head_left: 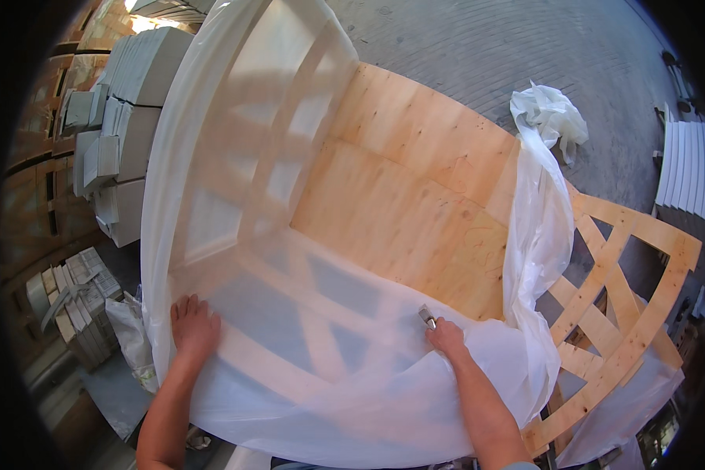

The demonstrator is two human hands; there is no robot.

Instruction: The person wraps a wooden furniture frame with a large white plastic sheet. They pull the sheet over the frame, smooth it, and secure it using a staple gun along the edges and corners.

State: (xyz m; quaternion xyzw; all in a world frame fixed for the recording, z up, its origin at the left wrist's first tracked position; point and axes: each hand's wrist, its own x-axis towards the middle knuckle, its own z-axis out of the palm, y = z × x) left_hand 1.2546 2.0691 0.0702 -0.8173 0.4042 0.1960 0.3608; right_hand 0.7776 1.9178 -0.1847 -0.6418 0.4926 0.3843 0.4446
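Observation:
A large open wooden crate stands before me, with a plywood base panel [415, 204] and slatted frame sides. Translucent white plastic sheeting [290, 415] is draped over its near and left sides, the slats showing through. My left hand [196, 325] lies flat on the sheeting at the near left corner, fingers stretched out. Farther right, my right hand [447, 337] is closed around a small silver metal hand tool [427, 316], whose exact kind I cannot make out. The tool is over the sheeting close to the plywood's near edge.
Bunched sheeting [542, 211] hangs over the right end, beside a bare lattice side panel [658, 227]. Stacked grey-white blocks [137, 66] and bundled strips [82, 298] stand at left. White panels [685, 168] are stacked at far right, on the grey floor [462, 47].

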